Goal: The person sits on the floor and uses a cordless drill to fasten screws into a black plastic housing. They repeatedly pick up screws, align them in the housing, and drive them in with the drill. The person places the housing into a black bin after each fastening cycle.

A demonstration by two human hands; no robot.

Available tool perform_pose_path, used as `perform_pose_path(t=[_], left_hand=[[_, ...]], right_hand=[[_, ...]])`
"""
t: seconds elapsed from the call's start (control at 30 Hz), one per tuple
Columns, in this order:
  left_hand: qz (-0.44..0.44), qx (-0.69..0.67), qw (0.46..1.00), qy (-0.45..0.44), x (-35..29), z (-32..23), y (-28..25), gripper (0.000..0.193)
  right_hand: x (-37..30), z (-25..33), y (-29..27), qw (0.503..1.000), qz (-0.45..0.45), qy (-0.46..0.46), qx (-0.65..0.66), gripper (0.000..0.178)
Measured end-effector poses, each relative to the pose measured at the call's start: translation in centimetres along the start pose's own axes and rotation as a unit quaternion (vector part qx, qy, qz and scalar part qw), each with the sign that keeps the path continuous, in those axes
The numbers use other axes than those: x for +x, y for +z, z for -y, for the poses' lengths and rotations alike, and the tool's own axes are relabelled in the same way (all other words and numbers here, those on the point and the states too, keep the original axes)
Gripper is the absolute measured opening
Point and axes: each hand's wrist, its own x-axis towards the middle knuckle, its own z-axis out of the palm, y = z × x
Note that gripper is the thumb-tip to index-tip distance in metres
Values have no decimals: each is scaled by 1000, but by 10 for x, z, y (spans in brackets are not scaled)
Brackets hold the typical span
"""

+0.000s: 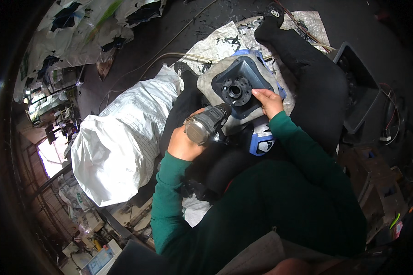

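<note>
My left hand (182, 145) grips a grey-and-black power drill (202, 129), its chuck end pointing toward a boxy part in front of me. This part has a pale grey body (208, 83), a dark recessed middle and blue plastic edges. Set in the recess is a round black flange (245, 97) with a central hole and a ring of small holes. My right hand (271, 102) is at the flange's right edge, thumb and forefinger pinched together; anything between them is too small to make out. Below the part, a blue handle-like piece (260, 145) shows near my lap.
A big white woven sack (119, 142) lies to my left. My outstretched legs flank the part, over a pale sheet (218, 43) strewn with black scraps. At right stands a dark grey bin (368, 98) with black pieces inside. A thin hose (167, 54) crosses the floor.
</note>
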Motion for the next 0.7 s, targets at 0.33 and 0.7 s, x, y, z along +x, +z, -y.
perform_pose_path(t=[0.33,0.7], left_hand=[[52,55,996,-46,23,-8,-4,50],[1,57,998,-3,34,6,12,50]], right_hand=[[14,-7,3,1000,-2,-28,11,20],[17,-4,5,998,9,-56,5,18]])
